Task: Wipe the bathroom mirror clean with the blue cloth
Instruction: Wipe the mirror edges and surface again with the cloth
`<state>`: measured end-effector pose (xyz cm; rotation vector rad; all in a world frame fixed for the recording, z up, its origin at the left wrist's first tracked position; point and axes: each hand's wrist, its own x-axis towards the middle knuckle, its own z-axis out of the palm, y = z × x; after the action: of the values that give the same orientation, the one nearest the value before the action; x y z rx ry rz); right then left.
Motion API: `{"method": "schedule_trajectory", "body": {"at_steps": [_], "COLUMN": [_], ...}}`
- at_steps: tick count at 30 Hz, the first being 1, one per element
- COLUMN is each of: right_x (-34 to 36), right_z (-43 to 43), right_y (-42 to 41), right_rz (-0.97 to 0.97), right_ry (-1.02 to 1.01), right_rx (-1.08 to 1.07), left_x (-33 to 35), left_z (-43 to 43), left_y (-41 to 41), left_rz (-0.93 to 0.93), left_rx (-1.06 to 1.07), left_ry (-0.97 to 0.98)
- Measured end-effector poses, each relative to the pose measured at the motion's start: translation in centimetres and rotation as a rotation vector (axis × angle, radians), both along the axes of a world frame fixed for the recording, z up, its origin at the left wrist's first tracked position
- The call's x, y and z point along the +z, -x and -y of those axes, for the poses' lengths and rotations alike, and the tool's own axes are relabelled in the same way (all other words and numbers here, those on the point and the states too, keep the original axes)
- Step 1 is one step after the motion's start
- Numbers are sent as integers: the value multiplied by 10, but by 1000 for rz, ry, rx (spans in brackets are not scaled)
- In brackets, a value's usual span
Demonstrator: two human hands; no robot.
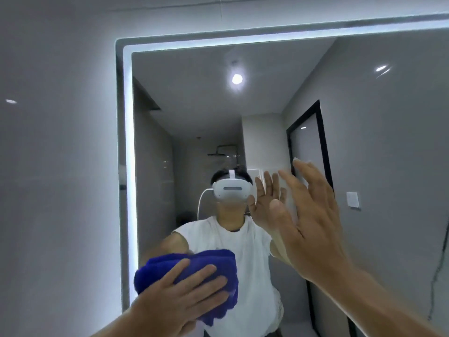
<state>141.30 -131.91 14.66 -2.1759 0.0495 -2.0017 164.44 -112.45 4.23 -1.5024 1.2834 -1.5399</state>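
1. Mirror (364, 117): wiping is judged under way. How much of the glass is already clean cannot be told.
2. Right hand (313, 229): raised near the glass, fingers spread wide, holding nothing.
3. Left hand (184, 295): flat, fingers extended, pressing the blue cloth (155, 271) against the lower-left glass.
4. Containers: none in view.

Grey wall (56, 166) standing at left, ceiling lamp (237, 79) glowing in reflection, black-framed door (308, 142) showing near a white switch (352, 200).
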Motion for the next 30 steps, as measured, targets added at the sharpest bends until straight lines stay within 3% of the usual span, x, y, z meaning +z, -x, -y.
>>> {"method": "schedule_trajectory", "body": {"at_steps": [3,6,11,14,16,18,30], "right_x": [-5,-6,8,12,10,5,-61], "right_z": [-14,-27,-35,-35,-36,-38,-45], "right_y": [-7,-22,-41,-44,-45,-45,-44], "right_rz": [-58,-132,-125,-87,-73,-83,-247], "right_ry": [24,46,69,61,60,45,-6], "right_rx": [8,21,8,21,31,40,44], "left_x": [3,51,186,216,197,167,-98], "left_z": [-16,-21,-35,-29,-9,6,22], "left_y": [-8,-18,-24,-15,-11,-8,4], "left_rz": [40,57,-110,-279,-331,-378,-414], "left_rx": [-55,-191,-280,-281,-280,-293,-314], "left_ry": [-50,-45,417,776,1047,1200,756]}}
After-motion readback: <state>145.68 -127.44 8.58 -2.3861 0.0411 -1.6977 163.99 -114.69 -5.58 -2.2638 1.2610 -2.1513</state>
